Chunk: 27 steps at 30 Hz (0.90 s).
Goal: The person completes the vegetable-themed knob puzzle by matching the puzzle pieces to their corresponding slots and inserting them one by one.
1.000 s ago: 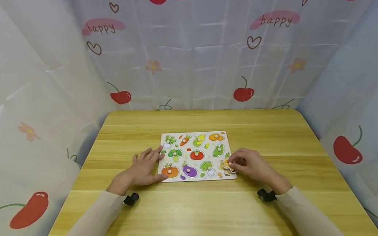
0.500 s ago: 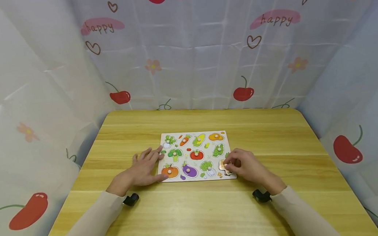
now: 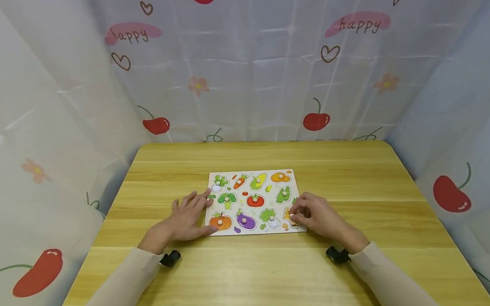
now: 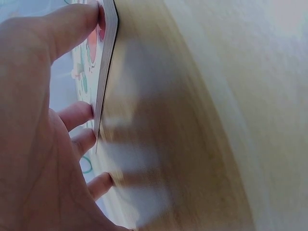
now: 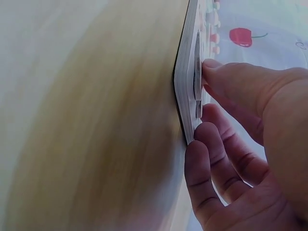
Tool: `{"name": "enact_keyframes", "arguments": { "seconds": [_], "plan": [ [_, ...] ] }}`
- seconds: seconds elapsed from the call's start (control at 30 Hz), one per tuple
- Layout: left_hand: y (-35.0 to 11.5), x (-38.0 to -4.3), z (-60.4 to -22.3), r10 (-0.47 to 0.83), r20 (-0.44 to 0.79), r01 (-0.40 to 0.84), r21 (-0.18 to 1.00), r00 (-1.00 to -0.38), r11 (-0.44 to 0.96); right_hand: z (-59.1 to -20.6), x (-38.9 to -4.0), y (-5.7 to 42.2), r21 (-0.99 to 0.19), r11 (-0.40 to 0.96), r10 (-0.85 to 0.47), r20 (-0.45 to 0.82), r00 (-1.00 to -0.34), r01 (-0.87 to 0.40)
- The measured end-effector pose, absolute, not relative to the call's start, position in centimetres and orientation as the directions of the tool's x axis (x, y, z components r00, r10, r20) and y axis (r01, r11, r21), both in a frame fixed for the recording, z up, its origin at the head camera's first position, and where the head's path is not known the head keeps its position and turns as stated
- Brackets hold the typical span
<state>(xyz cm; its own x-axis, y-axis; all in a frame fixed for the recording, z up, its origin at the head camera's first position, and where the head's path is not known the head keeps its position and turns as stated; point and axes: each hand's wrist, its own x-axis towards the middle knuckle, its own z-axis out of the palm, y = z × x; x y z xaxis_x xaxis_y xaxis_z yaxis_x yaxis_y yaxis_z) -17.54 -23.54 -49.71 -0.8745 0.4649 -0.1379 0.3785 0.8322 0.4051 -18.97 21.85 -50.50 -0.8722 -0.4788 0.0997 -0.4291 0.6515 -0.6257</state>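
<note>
A white wooden peg puzzle board [image 3: 255, 232] printed with vegetables lies flat on the table. At its lower right corner, my right hand [image 3: 319, 216] pinches the knob of an orange-and-brown puzzle piece [image 3: 294, 224] that looks like mushrooms. In the right wrist view the puzzle piece [image 5: 198, 67] stands slightly proud of the board's face, and other fingertips [image 5: 196, 154] are at the board's edge. My left hand [image 3: 183, 221] rests spread at the left edge, thumb on the pumpkin corner. The left wrist view shows its thumb [image 4: 72, 29] over the board's edge.
Other knobbed pieces sit in the board, among them a tomato [image 3: 255, 200], an eggplant [image 3: 246, 221] and a broccoli [image 3: 227, 201]. The wooden table [image 3: 253, 275] extends around it. Cherry-printed curtains [image 3: 249, 96] hang behind and at both sides.
My right hand has moved left with the puzzle piece, which has gone from overlapping askew to lying lined up over the lower right spot. The left hand has stayed still.
</note>
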Motion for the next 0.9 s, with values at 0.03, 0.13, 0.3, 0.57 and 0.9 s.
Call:
{"name": "enact_keyframes", "arguments": {
  "seconds": [0.03, 0.13, 0.3, 0.57, 0.9],
  "plan": [
    [-23.55, -17.52, -49.67, 0.467, -0.134, 0.381, 0.405, -0.874, 0.831, -50.48, -18.96, 21.82, -0.625, 0.652, -0.478, 0.1, -0.873, -0.429],
    [-23.59, -17.52, -49.57, 0.465, -0.136, 0.378, 0.409, -0.875, 0.831, -50.48, -18.95, 21.75, -0.622, 0.653, -0.476, 0.107, -0.873, -0.432],
    [-23.68, -17.49, -49.51, 0.464, -0.138, 0.378, 0.406, -0.875, 0.832, -50.73, -18.95, 21.68, -0.616, 0.665, -0.462, 0.105, -0.881, -0.422],
    [-23.71, -17.6, -49.69, 0.469, -0.133, 0.38, 0.416, -0.873, 0.826, -50.6, -18.74, 21.46, -0.626, 0.678, -0.44, 0.073, -0.895, -0.384],
    [-23.65, -17.27, -49.7, 0.447, -0.127, 0.36, 0.422, -0.885, 0.832, -50.47, -18.63, 21.85, -0.625, 0.683, -0.45, 0.047, -0.892, -0.378]
  ]
}}
